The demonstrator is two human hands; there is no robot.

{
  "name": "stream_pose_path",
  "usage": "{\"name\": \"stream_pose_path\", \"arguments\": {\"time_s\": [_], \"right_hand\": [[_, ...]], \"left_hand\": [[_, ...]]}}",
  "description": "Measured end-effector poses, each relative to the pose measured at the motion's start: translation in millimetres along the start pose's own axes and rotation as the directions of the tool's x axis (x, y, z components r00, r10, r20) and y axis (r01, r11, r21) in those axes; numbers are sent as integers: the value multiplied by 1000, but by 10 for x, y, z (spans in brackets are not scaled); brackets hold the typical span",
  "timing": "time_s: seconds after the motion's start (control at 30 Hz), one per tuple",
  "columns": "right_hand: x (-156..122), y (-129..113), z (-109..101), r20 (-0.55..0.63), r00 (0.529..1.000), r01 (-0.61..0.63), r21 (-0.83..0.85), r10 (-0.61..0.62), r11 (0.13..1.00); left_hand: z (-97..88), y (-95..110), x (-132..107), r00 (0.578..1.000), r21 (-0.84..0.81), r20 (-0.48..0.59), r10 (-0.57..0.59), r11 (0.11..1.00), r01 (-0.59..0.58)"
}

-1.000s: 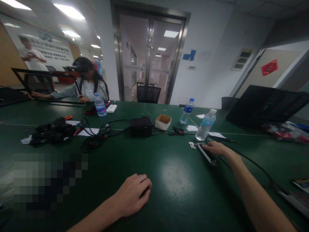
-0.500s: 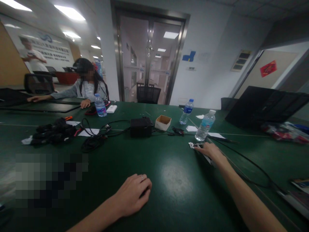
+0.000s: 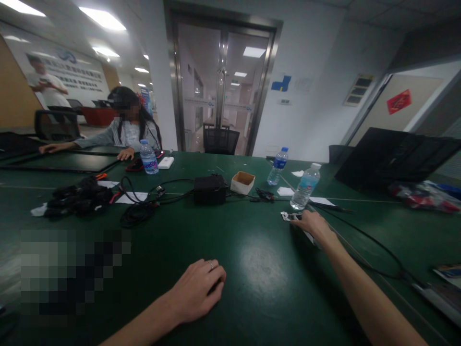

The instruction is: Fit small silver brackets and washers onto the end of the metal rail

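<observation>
My right hand [image 3: 314, 226] is closed over a slim silvery piece [image 3: 285, 216] with small holes in its end plate. Part of this piece shows beyond the fingertips, and a pale edge shows below the palm; the hand hides the rest, so its exact kind is unclear. A clear water bottle [image 3: 305, 187] with a white cap stands upright just behind that hand. My left hand [image 3: 200, 290], with a ring on one finger, rests on the green table [image 3: 154, 254] near the front. Its fingers are loosely curled in, with nothing visible in them.
A black box-shaped device [image 3: 210, 189] with cables and a small open carton [image 3: 242, 183] sit mid-table. Behind my right hand stands a blue-capped bottle [image 3: 278, 166]. Black bundled items [image 3: 79, 197] lie left. A large black panel [image 3: 392, 158] is far right. Another person [image 3: 131, 120] sits across at left.
The view has shifted very slightly. Both hands and the things on the table keep practically the same places.
</observation>
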State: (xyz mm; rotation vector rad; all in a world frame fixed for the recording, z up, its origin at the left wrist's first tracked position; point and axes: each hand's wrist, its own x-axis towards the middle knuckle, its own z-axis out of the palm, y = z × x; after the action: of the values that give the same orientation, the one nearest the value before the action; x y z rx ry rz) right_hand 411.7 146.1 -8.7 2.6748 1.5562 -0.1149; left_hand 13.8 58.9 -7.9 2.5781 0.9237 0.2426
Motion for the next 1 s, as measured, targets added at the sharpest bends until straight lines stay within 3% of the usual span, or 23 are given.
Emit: {"name": "stream_pose_path", "arguments": {"time_s": [0.67,1.0], "right_hand": [[-33,32,-48,22,999,-33,24,32,999],[-117,-38,-172,48,996,-80,-12,81,997]], "left_hand": [[11,-17,-10,1000,-10,4,-5,1000,5],[-28,22,-2,1000,6,12,-6,1000,6]]}}
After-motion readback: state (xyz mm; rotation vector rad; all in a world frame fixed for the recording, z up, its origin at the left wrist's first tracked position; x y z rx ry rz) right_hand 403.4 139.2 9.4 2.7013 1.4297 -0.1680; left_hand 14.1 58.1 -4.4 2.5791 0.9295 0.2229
